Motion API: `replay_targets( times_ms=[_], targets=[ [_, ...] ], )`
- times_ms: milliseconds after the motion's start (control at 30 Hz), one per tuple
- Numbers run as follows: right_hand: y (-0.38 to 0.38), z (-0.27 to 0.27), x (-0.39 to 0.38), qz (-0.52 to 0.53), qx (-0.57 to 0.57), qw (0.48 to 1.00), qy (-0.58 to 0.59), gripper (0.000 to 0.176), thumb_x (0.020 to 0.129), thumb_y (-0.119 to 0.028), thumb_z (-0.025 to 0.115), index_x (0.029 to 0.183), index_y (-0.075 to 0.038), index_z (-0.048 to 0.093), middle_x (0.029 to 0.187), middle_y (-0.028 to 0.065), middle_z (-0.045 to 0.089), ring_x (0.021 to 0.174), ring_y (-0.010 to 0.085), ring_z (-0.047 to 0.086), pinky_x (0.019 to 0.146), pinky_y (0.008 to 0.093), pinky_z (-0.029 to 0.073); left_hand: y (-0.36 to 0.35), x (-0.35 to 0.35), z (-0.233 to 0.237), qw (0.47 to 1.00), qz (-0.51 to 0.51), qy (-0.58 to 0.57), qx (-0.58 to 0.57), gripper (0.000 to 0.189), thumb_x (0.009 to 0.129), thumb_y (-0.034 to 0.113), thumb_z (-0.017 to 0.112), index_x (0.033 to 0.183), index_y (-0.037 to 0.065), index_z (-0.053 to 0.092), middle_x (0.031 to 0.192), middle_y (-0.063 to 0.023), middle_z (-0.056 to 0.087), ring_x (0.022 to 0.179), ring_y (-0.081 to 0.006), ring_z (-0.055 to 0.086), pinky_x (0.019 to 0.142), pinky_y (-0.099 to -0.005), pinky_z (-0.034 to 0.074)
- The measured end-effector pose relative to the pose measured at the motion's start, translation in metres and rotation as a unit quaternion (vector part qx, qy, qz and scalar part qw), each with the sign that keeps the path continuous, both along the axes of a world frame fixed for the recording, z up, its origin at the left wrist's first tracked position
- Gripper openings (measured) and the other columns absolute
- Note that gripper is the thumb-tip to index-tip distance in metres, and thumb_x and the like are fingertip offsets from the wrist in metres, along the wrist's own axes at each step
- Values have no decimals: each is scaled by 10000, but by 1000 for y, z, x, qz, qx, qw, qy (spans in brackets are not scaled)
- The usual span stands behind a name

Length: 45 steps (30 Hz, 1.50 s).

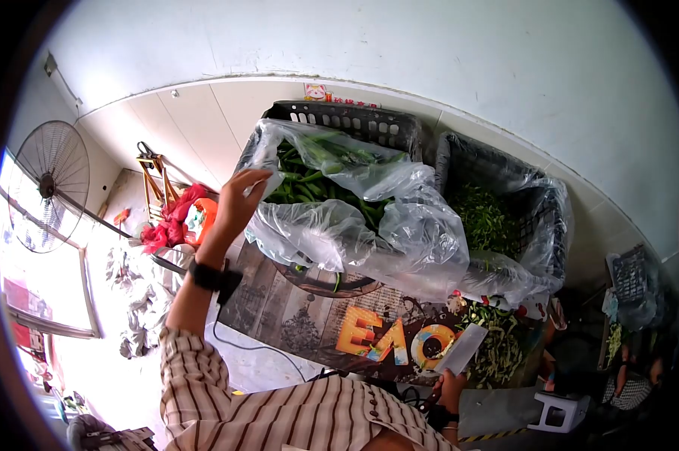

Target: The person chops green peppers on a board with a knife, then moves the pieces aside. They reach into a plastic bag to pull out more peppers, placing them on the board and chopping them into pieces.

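Observation:
My left hand (pixel 243 197) is raised at the left side of a black crate (pixel 399 129), its fingers closed at the edge of the clear plastic bag (pixel 309 229) that lines it. Long green peppers (pixel 309 184) lie inside, partly covered by the plastic. Lower right, my right hand (pixel 450 392) grips a cleaver (pixel 462 348), its broad blade over the table's patterned cover (pixel 302 312). Beside the blade is a heap of cut green pieces (pixel 501 349).
A second lined crate (pixel 556 225) holds chopped greens (pixel 482 222). At left stand a fan (pixel 48 184) and red and orange bags (pixel 198 218). A white stool (pixel 561 410) stands at lower right, near another person's arm (pixel 623 376). A cable (pixel 260 346) hangs by the table's front edge.

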State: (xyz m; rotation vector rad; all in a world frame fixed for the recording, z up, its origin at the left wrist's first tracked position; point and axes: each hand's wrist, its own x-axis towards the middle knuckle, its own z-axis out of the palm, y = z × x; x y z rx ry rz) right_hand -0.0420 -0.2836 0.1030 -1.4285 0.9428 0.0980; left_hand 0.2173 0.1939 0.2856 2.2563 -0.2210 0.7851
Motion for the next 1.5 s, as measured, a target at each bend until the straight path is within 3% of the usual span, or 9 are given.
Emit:
replay_targets(
  times_ms=[100,167,267,400,633,833,1267,1367,1500],
  targets=[
    [2,2,1,-4,-11,1000,1,121,827,-87,478,741,-16,433,548,20,428,382,134,446,368,300,398,-7,48,7,984,-92,138,66,207,766,50,582,961,32,648,959,-128,636,875,-265,604,769,-325,470],
    [5,6,1,-36,17,999,-4,109,812,-34,460,914,-4,437,537,29,413,356,139,408,351,311,397,-10,83,-10,950,-193,199,141,235,740,124,607,954,38,653,941,-136,637,871,-281,602,781,-346,467],
    [8,12,-2,-46,15,999,1,121,817,-90,486,741,-16,427,541,23,412,364,139,422,355,301,371,-12,119,-34,912,-213,262,233,282,697,115,632,963,24,638,952,-124,633,951,-277,572,845,-356,441],
    [-2,-3,-15,-63,14,997,33,110,812,-81,482,748,-14,423,541,25,407,360,142,415,352,303,362,-3,151,-73,819,-239,322,411,540,613,161,714,1138,166,586,1185,-88,525,1157,-287,431,927,-401,398],
    [-8,-17,-16,-105,7,993,54,78,804,-60,476,776,-4,430,522,26,405,356,145,413,347,307,355,-18,156,-70,736,-238,371,514,775,567,180,755,1275,267,452,1342,-68,346,1210,-307,357,888,-457,428],
    [-13,-33,-21,-111,-2,991,72,88,804,-88,479,749,-35,435,530,34,415,371,162,412,357,331,351,-33,148,-68,654,-164,461,577,759,709,132,587,1374,333,281,1393,-184,223,1182,-377,424,847,-451,450],
    [-14,-30,-25,-142,-16,986,88,148,812,-73,512,712,1,431,487,46,415,333,173,430,328,338,365,-23,165,-97,680,-202,453,539,647,710,145,606,1316,238,399,1325,-206,286,1048,-366,530,823,-431,463],
    [-19,-31,-25,-126,-41,987,95,141,803,-76,520,717,14,453,489,47,420,337,172,441,327,335,375,-17,161,-75,749,-187,428,470,658,552,263,755,1166,138,557,1190,-205,406,984,-359,536,838,-388,457],
    [-17,-27,-19,-119,-27,989,87,122,788,-54,499,729,-17,398,534,44,404,362,170,399,357,339,356,-1,158,-61,841,-184,375,345,506,556,274,733,984,33,609,1039,-217,498,915,-348,543,819,-373,451]
  ],
)
